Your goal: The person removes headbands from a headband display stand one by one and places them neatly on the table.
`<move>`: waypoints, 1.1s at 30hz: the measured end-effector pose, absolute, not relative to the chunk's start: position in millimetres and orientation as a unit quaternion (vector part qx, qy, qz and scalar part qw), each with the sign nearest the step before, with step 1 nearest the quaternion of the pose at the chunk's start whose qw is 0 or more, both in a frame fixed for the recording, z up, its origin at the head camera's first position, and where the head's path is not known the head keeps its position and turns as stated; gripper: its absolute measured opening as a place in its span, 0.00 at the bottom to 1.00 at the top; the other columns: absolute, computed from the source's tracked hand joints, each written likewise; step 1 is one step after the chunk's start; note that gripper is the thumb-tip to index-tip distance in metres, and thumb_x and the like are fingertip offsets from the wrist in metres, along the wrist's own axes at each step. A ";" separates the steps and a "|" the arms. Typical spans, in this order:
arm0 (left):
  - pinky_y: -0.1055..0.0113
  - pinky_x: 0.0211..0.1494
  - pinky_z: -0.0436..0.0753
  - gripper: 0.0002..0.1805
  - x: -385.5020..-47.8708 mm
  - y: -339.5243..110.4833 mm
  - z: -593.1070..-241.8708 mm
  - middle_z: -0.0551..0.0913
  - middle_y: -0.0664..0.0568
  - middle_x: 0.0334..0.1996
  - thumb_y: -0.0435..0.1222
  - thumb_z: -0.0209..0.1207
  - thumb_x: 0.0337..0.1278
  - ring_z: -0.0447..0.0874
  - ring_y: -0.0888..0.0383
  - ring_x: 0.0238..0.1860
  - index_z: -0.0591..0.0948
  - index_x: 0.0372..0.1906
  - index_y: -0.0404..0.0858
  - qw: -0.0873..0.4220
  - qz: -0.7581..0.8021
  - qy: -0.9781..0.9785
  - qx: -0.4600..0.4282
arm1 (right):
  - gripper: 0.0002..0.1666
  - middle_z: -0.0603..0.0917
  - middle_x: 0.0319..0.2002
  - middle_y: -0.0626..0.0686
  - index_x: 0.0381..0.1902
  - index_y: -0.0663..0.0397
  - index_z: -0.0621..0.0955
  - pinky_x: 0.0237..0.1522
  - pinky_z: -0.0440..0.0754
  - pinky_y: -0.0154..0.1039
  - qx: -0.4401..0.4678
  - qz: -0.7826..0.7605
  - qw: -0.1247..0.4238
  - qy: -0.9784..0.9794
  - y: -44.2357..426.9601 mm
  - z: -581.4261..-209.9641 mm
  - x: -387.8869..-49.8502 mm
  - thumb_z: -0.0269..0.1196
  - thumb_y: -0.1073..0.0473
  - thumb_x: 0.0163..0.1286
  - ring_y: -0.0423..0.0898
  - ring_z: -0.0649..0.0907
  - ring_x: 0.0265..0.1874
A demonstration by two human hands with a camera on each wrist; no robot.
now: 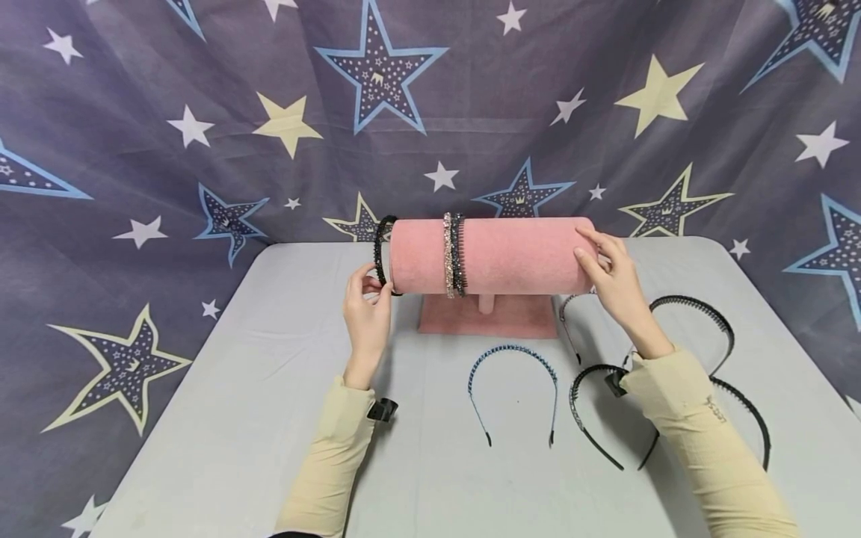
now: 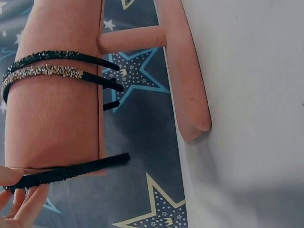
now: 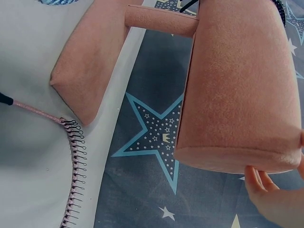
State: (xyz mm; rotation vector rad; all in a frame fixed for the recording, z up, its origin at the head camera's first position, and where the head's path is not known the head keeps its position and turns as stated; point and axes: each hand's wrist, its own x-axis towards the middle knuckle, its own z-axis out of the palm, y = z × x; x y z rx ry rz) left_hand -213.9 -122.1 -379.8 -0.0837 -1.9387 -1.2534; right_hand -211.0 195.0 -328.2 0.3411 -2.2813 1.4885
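A pink padded headband stand (image 1: 525, 258), a horizontal roll on a post and flat base, stands at the back of the table. My left hand (image 1: 368, 317) pinches a black headband (image 1: 379, 254) between thumb and fingers at the roll's left end. In the left wrist view this black headband (image 2: 71, 172) lies across the roll's end edge. My right hand (image 1: 615, 288) grips the right end of the roll, with fingertips against its end face in the right wrist view. A sparkly silver-gold headband (image 1: 448, 254) and a dark beaded headband (image 1: 460, 254) sit side by side around the roll.
A blue headband (image 1: 513, 348) lies on the grey-white table (image 1: 202, 418) before the stand. Several more lie at the right, partly under my right arm, including a black toothed headband (image 1: 699, 302) and a pinkish one with wire teeth (image 3: 75, 161). A star-patterned cloth (image 1: 437, 134) hangs behind.
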 end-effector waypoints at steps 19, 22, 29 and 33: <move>0.80 0.31 0.77 0.18 -213.9 -150.0 -384.6 0.75 0.40 0.28 0.22 0.58 0.43 0.76 0.50 0.31 0.76 0.46 0.28 0.397 -0.478 -0.783 0.031 | 0.22 0.65 0.51 0.61 0.57 0.67 0.68 0.45 0.70 0.20 0.123 0.535 0.199 -0.812 195.3 -329.7 -211.6 0.51 0.63 0.66 0.38 0.68 0.48; 0.79 0.31 0.76 0.18 -212.9 -154.4 -384.6 0.76 0.39 0.28 0.22 0.58 0.43 0.76 0.49 0.31 0.76 0.45 0.28 0.402 -0.469 -0.785 0.038 | 0.22 0.65 0.51 0.62 0.57 0.67 0.68 0.44 0.70 0.19 0.123 0.535 0.200 -0.812 195.5 -329.9 -210.8 0.51 0.63 0.66 0.38 0.68 0.48; 0.57 0.35 0.77 0.18 -210.1 -167.6 -384.0 0.76 0.38 0.28 0.22 0.58 0.43 0.76 0.47 0.30 0.77 0.45 0.27 0.406 -0.465 -0.785 0.053 | 0.22 0.65 0.51 0.63 0.57 0.67 0.68 0.43 0.69 0.19 0.122 0.531 0.203 -0.813 195.2 -329.5 -210.6 0.51 0.63 0.66 0.37 0.68 0.47; 0.59 0.35 0.77 0.19 -207.5 -175.3 -382.9 0.76 0.38 0.29 0.22 0.58 0.43 0.77 0.49 0.30 0.77 0.46 0.28 0.400 -0.465 -0.787 0.064 | 0.22 0.65 0.51 0.63 0.57 0.67 0.68 0.43 0.69 0.19 0.122 0.532 0.205 -0.812 194.6 -329.5 -211.0 0.51 0.63 0.66 0.37 0.68 0.47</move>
